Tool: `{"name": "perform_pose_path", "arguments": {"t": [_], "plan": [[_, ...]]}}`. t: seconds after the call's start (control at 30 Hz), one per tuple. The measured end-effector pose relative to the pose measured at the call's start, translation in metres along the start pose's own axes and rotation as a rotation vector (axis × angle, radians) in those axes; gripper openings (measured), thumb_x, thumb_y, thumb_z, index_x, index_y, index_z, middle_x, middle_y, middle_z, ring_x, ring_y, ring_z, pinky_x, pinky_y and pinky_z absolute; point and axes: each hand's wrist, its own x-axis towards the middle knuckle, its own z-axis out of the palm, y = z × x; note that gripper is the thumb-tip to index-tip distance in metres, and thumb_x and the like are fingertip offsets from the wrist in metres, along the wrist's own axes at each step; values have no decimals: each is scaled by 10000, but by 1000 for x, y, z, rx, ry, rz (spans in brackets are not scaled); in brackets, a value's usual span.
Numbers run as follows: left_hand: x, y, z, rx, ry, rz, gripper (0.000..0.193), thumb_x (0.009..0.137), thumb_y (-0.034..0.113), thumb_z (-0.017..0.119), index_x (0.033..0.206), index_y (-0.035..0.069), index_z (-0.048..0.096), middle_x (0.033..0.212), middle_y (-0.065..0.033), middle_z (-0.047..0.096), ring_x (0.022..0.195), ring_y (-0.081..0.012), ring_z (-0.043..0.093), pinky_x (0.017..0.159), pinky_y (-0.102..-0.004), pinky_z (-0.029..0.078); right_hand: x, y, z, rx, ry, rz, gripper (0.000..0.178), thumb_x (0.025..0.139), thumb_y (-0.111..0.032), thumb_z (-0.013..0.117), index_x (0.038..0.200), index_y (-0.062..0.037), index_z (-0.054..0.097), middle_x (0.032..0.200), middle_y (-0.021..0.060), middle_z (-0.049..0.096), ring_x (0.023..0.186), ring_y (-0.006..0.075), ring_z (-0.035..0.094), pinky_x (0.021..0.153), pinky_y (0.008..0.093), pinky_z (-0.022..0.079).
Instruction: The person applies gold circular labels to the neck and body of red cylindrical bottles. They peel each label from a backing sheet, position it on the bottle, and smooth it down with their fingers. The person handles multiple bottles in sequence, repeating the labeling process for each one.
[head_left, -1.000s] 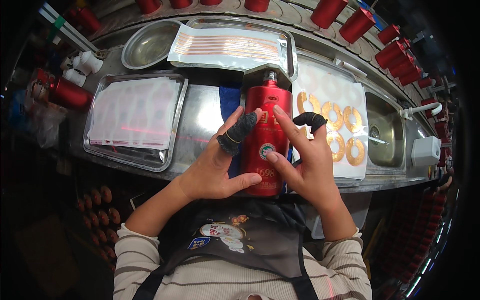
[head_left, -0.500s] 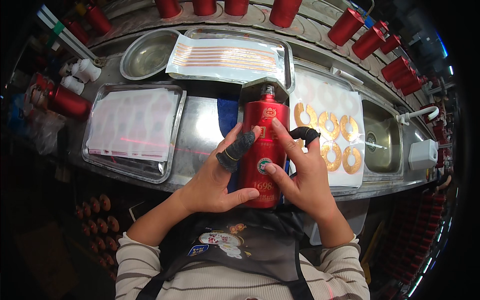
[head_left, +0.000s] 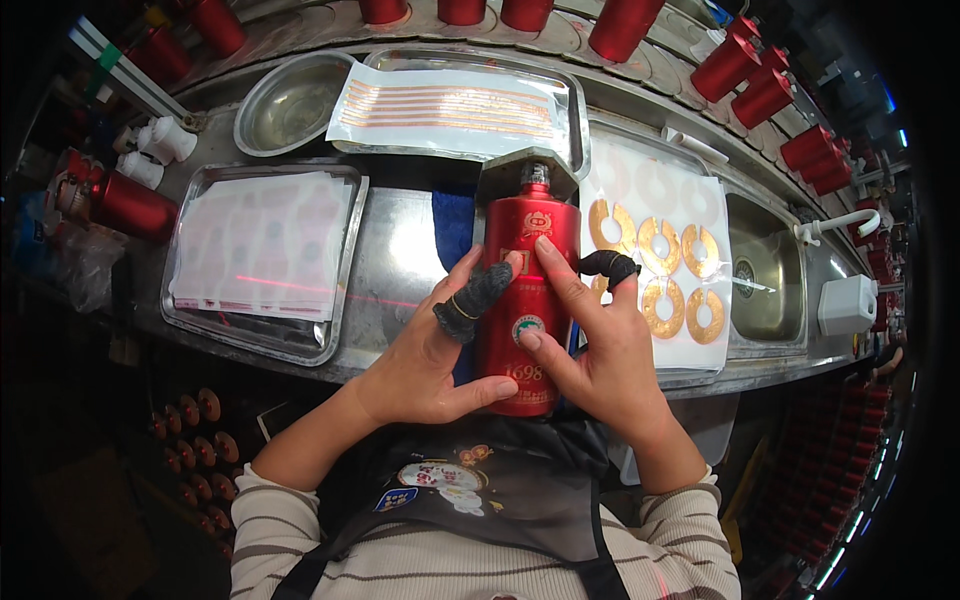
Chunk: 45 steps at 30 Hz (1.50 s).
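A red bottle (head_left: 535, 365) with gold print and a round green-and-white mark lies between my hands, its clear-capped neck pointing away from me. My left hand (head_left: 425, 350) holds its left side, thumb low on the body and a black cover on one finger. From the right, my right hand (head_left: 610, 340) grips it, with the index fingertip on the upper front and the thumb beside the round mark. A black cover also wraps one right finger. The neck rests at a dark angular holder (head_left: 500, 182), and a blue cloth (head_left: 453, 225) lies left of the bottle.
Gold ring-shaped stickers (head_left: 660, 245) lie on a white sheet at right, beside a sink (head_left: 800, 290). Left stands a tray (head_left: 335, 345) of white sheets. Behind are a metal bowl (head_left: 250, 125) and a sheet of gold strips (head_left: 450, 112). Red bottles (head_left: 725, 68) stand on the conveyor.
The conveyor bottles have shifted to the right. My right thumb has slid slightly left across the bottle, while my left hand stays nearly still.
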Motion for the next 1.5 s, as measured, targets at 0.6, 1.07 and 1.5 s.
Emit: {"name": "perform_pose_path", "arguments": {"t": [0.6,1.07,1.5], "plan": [[36,2,-8,-187,282,-253,595,982,318,640,1462,18,454,1537,-279,400,1452,-364,382,1130,-381,351,0,10,5,54,109,-49,746,836,-358,773,1504,-202,480,1133,267,553,949,381,589,788,419,527],[61,-18,-16,-269,308,-195,414,1032,313,574,902,-73,651,1486,-294,463,1315,-286,519,1027,-365,421,-3,11,12,49,127,-92,736,835,-315,775,1492,-142,490,1178,261,536,1005,376,584,840,406,502],[76,-19,-13,191,230,-77,382,985,308,611,813,-31,646,1566,-293,337,1323,-451,466,1118,-448,343,-3,11,14,-1,182,-133,741,838,-335,778,1499,-175,485,1152,273,540,956,385,610,778,407,533]]}}
